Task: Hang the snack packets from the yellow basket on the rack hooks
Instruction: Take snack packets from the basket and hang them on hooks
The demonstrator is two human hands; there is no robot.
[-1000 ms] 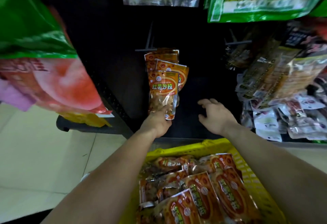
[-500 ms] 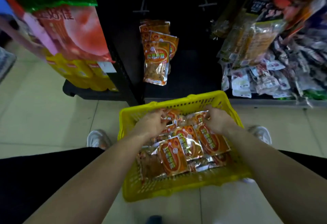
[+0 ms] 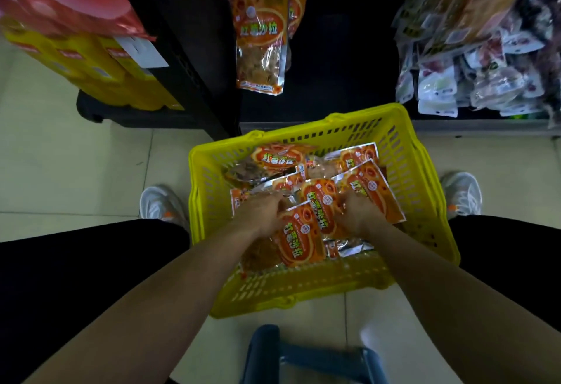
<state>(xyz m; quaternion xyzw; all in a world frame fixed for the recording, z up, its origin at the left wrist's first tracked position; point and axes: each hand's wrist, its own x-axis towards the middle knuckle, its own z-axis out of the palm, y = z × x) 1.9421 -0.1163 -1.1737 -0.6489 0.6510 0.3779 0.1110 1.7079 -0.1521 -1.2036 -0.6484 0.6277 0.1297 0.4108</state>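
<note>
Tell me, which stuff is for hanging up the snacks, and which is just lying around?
For the job:
- yellow basket
- snack packets inside it
- hung packets on the rack
- left hand and right hand, both gripping packets in the basket

Just lying about:
- white packets on the right
- yellow packs on the left
- shoes

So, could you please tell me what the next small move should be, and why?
Probably pinch the top orange packet and lift it clear of the yellow basket. Both the left hand and right hand are down on it, neither plainly gripping, and hung packets already hang on the rack above.
</note>
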